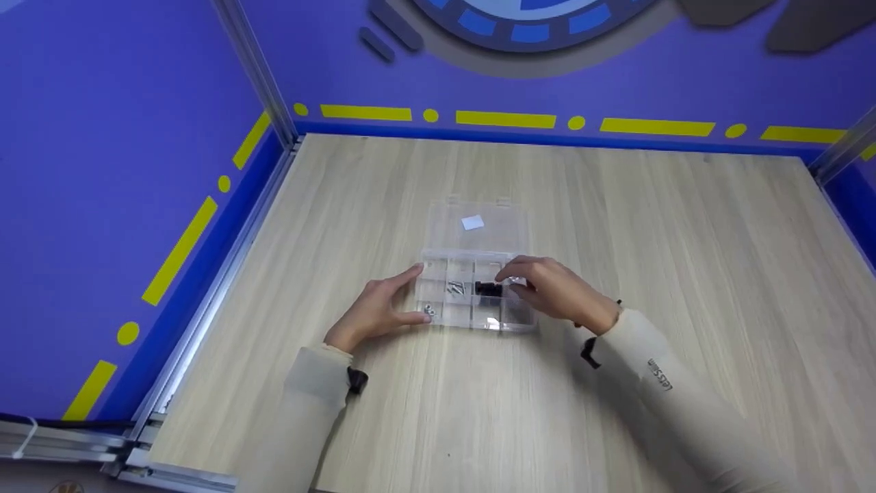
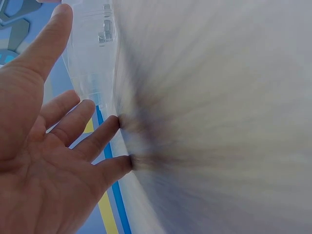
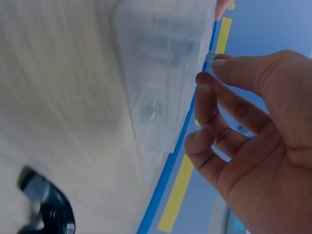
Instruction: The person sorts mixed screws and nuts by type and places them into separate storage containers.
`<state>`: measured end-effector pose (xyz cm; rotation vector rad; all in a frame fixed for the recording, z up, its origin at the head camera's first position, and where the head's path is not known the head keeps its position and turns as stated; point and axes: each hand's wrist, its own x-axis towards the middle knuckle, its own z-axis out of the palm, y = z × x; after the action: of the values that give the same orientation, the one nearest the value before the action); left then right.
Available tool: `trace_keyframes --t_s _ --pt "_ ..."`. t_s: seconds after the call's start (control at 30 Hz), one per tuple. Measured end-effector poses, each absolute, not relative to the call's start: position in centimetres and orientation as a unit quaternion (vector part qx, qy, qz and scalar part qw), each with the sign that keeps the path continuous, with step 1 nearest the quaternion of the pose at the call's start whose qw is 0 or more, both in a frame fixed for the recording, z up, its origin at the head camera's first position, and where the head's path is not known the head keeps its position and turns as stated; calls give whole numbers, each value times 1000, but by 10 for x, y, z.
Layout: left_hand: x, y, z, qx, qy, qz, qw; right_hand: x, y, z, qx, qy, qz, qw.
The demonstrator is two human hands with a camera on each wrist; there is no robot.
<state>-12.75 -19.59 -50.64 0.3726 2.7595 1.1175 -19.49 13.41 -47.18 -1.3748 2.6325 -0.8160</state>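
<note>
A clear plastic compartment box [image 1: 455, 315] stands on the table with its lid [image 1: 445, 229] folded back. My left hand [image 1: 373, 309] spans the box's left side, thumb at the near corner and a finger at the far one, fingers spread. Over the right-hand compartments, my right hand [image 1: 558, 291] pinches a small shiny piece [image 3: 210, 57] between thumb and forefinger; its exact kind I cannot tell. Slim silver metal pieces [image 1: 456, 288] lie in a middle compartment, black parts [image 1: 488, 289] in the one beside it. Small silver pieces [image 1: 429, 310] sit in the near left compartment.
A white label [image 1: 472, 222] is on the lid. The box rests on a wood-grain table [image 1: 616, 205], bounded by blue panels [image 1: 171, 137] at the left and back. Metal framing [image 1: 256, 68] runs up the back left corner.
</note>
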Motion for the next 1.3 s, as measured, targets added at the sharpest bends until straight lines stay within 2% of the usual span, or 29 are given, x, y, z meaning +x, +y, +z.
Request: trace_keyframes --t_s 0.27,1.3 --pt "-127 -196 -506 136 914 377 62 -196 163 -469 -427 867 -256 6" --pt "-128 -195 -505 115 919 369 83 -183 259 -490 -327 915 -233 31"
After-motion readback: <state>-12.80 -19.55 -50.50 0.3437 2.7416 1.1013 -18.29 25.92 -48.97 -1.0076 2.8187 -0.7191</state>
